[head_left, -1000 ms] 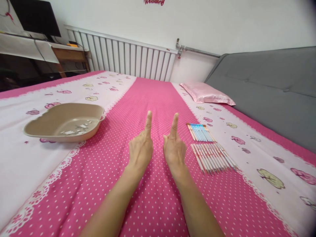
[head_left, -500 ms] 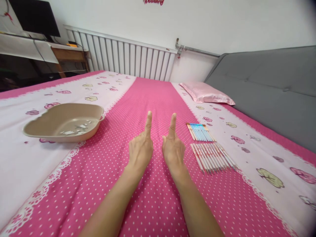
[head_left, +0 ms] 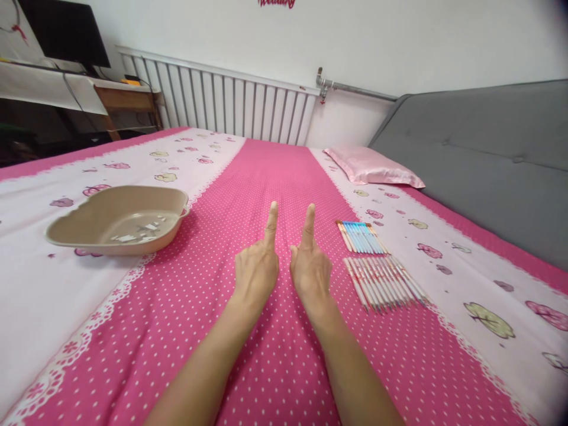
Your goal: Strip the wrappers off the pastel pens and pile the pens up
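My left hand (head_left: pixel 256 266) and my right hand (head_left: pixel 310 266) rest side by side on the pink dotted bedsheet (head_left: pixel 275 355). Each has its index finger stretched forward and the other fingers curled in, holding nothing. Right of my right hand lie two rows of pens: a nearer row of pink-white pens (head_left: pixel 384 283) and a farther row of blue pens (head_left: pixel 361 236). A beige scalloped basin (head_left: pixel 118 219) with small paper scraps inside sits to the left of my left hand.
A pink pillow (head_left: pixel 373 167) lies at the far right by the grey padded headboard (head_left: pixel 483 160). A white radiator (head_left: pixel 217 100) runs along the back wall. A wooden desk (head_left: pixel 124 97) with a dark monitor stands at the far left.
The two hands have drawn slightly closer together, the index fingertips nearer each other. Nothing else moved.
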Action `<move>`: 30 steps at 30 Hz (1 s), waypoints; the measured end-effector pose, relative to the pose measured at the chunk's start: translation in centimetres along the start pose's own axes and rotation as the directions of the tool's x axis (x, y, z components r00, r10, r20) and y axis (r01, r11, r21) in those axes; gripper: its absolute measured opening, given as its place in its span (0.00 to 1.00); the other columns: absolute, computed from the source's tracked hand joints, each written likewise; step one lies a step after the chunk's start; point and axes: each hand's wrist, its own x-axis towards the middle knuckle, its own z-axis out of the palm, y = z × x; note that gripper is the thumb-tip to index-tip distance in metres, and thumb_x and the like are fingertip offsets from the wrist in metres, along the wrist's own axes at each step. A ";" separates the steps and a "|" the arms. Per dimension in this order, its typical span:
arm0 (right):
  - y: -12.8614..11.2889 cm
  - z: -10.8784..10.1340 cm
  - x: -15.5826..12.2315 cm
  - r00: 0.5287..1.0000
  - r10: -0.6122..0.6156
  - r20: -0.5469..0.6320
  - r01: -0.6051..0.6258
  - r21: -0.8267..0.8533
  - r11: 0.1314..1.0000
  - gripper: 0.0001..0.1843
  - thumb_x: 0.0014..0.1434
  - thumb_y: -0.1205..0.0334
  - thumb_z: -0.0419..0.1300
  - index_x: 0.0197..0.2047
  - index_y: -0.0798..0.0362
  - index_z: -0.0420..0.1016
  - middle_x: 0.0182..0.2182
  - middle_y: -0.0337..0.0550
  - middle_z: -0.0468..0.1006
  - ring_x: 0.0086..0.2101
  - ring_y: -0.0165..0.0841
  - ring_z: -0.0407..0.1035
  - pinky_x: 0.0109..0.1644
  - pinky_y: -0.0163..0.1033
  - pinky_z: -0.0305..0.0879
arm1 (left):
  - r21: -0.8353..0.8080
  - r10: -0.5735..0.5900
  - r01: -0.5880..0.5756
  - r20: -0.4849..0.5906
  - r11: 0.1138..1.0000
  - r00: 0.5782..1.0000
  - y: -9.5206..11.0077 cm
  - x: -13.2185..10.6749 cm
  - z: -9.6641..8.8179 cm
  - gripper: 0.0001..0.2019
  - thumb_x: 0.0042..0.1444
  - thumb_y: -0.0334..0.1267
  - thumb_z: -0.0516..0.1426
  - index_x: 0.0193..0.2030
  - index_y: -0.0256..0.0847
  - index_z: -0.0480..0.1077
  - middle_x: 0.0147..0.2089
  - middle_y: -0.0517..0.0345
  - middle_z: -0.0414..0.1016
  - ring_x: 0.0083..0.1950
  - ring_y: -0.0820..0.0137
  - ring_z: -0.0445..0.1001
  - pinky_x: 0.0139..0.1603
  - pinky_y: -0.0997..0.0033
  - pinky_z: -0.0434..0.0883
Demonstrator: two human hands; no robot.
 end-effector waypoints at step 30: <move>6.7 -1.3 2.2 0.910 0.349 0.224 -0.310 -0.190 0.931 0.33 0.53 0.61 0.57 0.61 0.55 0.54 0.46 0.56 0.71 0.48 0.46 0.64 0.46 0.46 0.59 | -0.043 -0.117 0.119 0.039 0.992 0.992 -0.3 0.6 0.0 0.40 0.56 0.39 0.48 0.66 0.32 0.24 0.23 0.61 0.71 0.20 0.71 0.64 0.21 0.73 0.55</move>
